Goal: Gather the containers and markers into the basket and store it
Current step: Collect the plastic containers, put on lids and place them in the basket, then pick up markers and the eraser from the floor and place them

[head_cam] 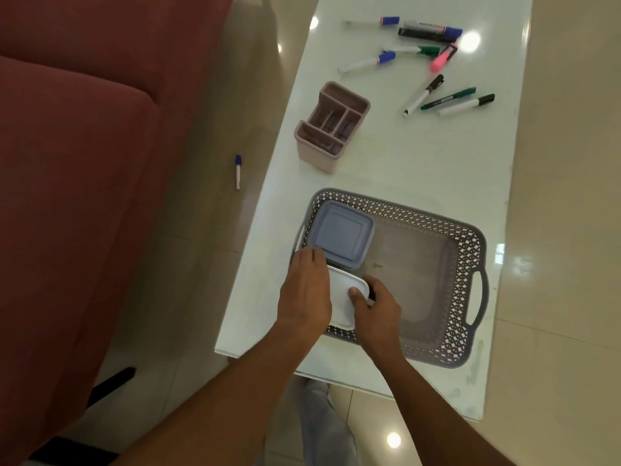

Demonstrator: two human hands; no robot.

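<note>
A grey perforated basket (pixel 467 264) lies on the pale glass table. A square container with a blue-grey lid (pixel 342 233) sits in the basket's far left corner. Just in front of it, both hands hold a white-lidded container (pixel 342 297) at the basket's near left corner. My left hand (pixel 307 290) grips its left side and my right hand (pixel 378 309) its right side, thumb on the lid. A pink divided organiser (pixel 331 126) stands beyond the basket. Several markers (pixel 430 62) lie scattered at the table's far end.
One blue-capped marker (pixel 238 171) lies on the tiled floor left of the table. A red sofa (pixel 77 163) fills the left side. The table's left edge (pixel 268 183) runs close to the basket. A leg in light trousers shows below the near edge.
</note>
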